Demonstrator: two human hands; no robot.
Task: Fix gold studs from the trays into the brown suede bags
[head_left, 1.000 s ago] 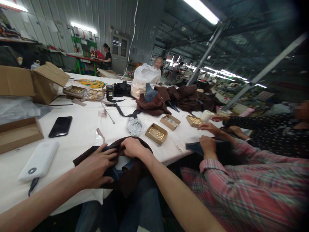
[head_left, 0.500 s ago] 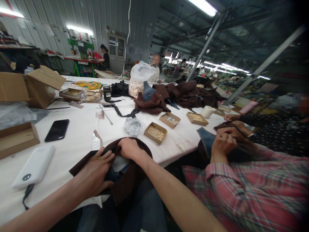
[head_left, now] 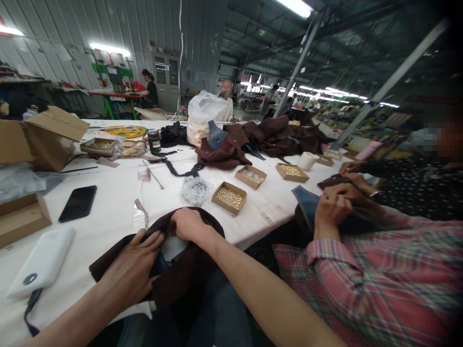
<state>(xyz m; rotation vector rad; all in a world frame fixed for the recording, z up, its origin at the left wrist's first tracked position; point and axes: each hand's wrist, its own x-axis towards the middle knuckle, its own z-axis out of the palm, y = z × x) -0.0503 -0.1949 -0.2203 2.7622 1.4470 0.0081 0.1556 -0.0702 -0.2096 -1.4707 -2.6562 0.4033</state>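
Note:
A dark brown fabric piece with a blue inner side (head_left: pixel 173 284) curves over the table edge and my lap. My left hand (head_left: pixel 137 258) grips its left part, with the fingers over the top and the thumb lower down near the blue side. Bent fingers of my right hand (head_left: pixel 188 224) close on the upper rim; their tips are hidden in the fold. Just beyond it lie an open box of gold studs (head_left: pixel 228 198) and a clear bag of small metal parts (head_left: pixel 195 191).
On the white table (head_left: pixel 108 241) are a phone (head_left: pixel 77 203), a white power bank (head_left: pixel 42 260), boxes of silver parts (head_left: pixel 251 176) and gold studs (head_left: pixel 292 172), and a brown fabric heap (head_left: pixel 267 137). At right, a co-worker's hands (head_left: pixel 334 207) hold similar fabric.
The view has shifted slightly, and most things sit a little further left. My left hand is slightly lower and further left on the fabric. Both hands keep their hold.

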